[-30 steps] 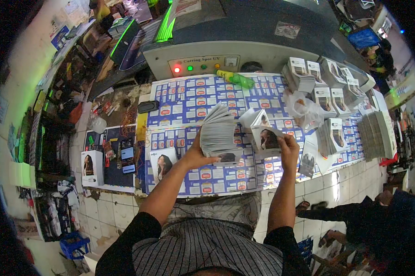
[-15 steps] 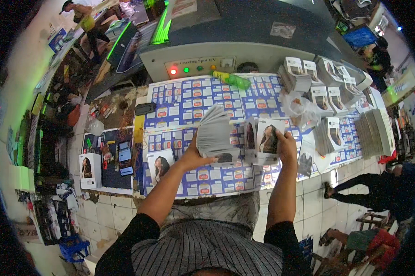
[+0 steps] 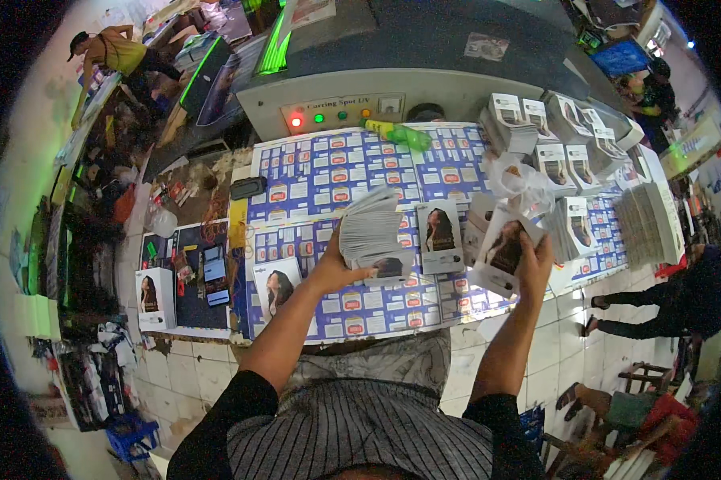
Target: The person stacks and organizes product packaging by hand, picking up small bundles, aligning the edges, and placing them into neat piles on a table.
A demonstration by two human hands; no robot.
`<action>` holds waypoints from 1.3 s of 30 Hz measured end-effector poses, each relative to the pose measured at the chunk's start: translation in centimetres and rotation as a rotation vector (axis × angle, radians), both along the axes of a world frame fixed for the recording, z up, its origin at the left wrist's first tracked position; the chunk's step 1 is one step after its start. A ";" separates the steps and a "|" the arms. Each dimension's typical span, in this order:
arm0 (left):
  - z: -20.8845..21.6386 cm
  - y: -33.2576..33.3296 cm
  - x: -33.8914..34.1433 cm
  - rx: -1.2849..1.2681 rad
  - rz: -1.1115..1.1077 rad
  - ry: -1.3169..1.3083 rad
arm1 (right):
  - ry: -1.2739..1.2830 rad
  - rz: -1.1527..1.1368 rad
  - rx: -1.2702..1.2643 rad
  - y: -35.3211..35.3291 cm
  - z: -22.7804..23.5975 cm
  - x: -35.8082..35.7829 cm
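Left hand (image 3: pixel 334 270): fingers curling shut around a fanned stack (image 3: pixel 371 230) of flat cartons, holding it above the table's (image 3: pixel 392 308) near edge. Right hand (image 3: pixel 534 260): fingers closing on one carton (image 3: pixel 500 250) with a portrait face, lifting it tilted near the right edge. Another carton (image 3: pixel 439 234) is lying flat between the hands. Piles (image 3: pixel 568 152) are standing along the far right corner.
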State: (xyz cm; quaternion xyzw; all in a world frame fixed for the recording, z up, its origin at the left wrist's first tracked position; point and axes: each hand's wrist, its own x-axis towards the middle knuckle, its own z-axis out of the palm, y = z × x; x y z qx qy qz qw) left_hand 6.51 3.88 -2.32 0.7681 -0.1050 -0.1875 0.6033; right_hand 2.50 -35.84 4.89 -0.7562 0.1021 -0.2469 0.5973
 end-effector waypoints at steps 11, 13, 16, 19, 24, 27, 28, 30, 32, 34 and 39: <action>-0.6 -0.8 0.0 -0.092 0.144 -0.156 | 0.449 -0.151 -0.274 -1.5 -4.5 0.4; -0.5 -1.6 0.4 -0.121 0.113 -0.182 | 0.502 -0.213 -0.282 -1.9 -9.1 0.9; 0.0 -2.2 0.4 -0.075 0.123 -0.065 | 0.563 -0.269 -0.267 -1.7 -11.7 1.8; -1.2 -1.5 0.4 -0.062 0.130 -0.114 | 0.624 -0.243 -0.277 1.2 -11.9 3.0; -1.4 -1.2 0.3 -0.111 0.130 -0.024 | 0.695 -0.209 -0.662 10.6 -11.0 2.2; 0.4 -1.3 0.1 -0.014 0.163 0.008 | 0.913 -0.214 -0.585 13.1 -10.0 1.8; -0.4 -1.3 0.2 -0.015 0.169 0.007 | 0.928 -0.274 -0.636 13.9 -9.1 1.9; -2.5 -1.3 0.8 -0.119 0.136 -0.193 | 0.795 -0.210 -0.505 11.5 -10.9 1.8; -2.0 -1.9 0.5 -0.124 0.144 -0.217 | 0.631 -0.109 -0.399 8.8 -12.1 -0.1; -1.0 -2.3 0.5 -0.129 0.152 -0.246 | 0.459 -0.160 -0.407 7.6 -11.7 -1.3; -0.8 -1.6 0.0 -0.125 0.405 -0.144 | -0.087 -0.109 -0.350 12.7 -5.6 -2.1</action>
